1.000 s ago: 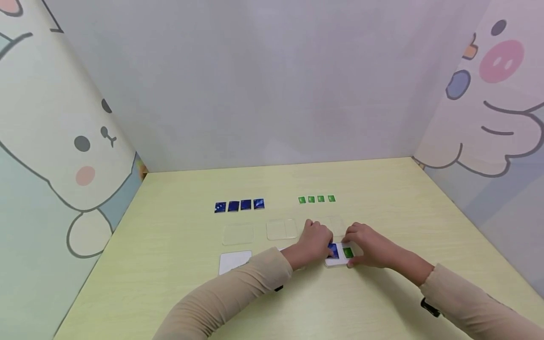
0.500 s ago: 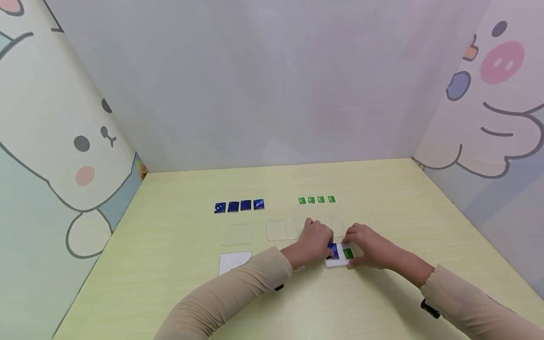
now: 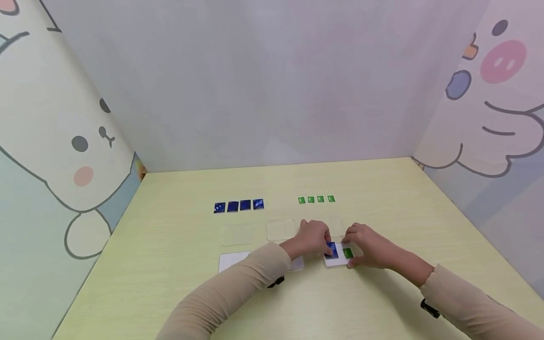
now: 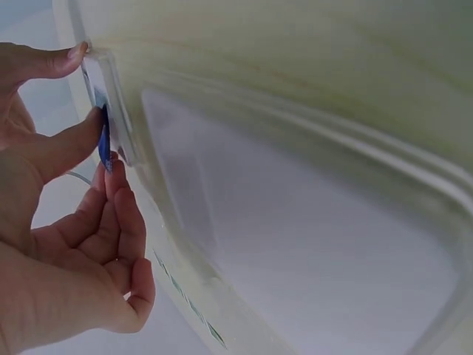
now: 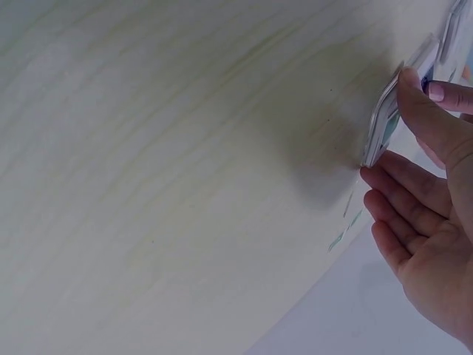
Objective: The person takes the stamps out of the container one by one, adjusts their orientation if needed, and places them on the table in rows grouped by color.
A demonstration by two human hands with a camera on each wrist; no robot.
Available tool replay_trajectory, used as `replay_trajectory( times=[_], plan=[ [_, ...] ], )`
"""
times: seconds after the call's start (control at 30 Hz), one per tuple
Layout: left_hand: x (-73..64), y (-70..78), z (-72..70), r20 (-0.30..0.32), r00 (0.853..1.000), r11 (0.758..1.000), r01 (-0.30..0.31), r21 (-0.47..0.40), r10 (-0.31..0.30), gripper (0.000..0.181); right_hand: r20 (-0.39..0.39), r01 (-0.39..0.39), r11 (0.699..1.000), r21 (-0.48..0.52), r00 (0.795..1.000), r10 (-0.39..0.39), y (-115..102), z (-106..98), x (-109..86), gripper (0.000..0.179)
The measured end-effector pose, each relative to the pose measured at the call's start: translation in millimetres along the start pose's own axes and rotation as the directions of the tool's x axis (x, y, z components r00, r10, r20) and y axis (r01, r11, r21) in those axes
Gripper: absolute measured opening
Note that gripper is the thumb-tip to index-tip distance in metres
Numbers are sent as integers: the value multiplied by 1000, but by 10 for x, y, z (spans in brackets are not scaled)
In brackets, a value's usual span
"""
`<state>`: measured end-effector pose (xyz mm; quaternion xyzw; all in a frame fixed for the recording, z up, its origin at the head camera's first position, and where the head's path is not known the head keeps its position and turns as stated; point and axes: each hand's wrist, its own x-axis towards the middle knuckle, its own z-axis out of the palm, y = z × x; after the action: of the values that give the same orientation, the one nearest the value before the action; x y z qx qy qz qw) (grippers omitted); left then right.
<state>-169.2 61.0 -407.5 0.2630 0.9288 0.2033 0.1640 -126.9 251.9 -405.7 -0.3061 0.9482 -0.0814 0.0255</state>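
On my far left lies a row of four blue cards point(image 3: 239, 206); nearer me come a clear tray point(image 3: 237, 235), then a white panel point(image 3: 231, 260) partly under my left sleeve point(image 3: 238, 283). Another clear tray point(image 3: 278, 230) sits further right, with a second white panel point(image 3: 296, 264) nearer me. My left hand point(image 3: 312, 237) pinches a single blue card point(image 3: 333, 251) at the left part of a white holder point(image 3: 340, 257). Four small green cards point(image 3: 316, 199) line up beyond. One green card point(image 3: 347, 253) lies on the holder's right part. My right hand point(image 3: 374, 245) grips the holder's right end between thumb and fingers.
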Motion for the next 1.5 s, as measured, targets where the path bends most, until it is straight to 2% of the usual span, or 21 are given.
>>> replay_trajectory(
  times=[0.33,0.7,1.13,1.5],
  plan=[
    [3,-8,-81,33,999,998,30,-50,-28,19,-10,-9,1000,11,1000,9,-8,3,-21,47],
    [17,-16,-90,27,999,996,31,-80,-29,15,-12,-5,1000,6,1000,5,6,7,-10,48],
    [7,-52,-189,26,999,999,25,-40,-24,12,-7,-16,1000,17,1000,16,12,14,-11,49],
    [-37,-77,-282,51,998,996,45,-71,-41,8,-20,1,1000,15,1000,-1,25,30,-26,50]
  ],
)
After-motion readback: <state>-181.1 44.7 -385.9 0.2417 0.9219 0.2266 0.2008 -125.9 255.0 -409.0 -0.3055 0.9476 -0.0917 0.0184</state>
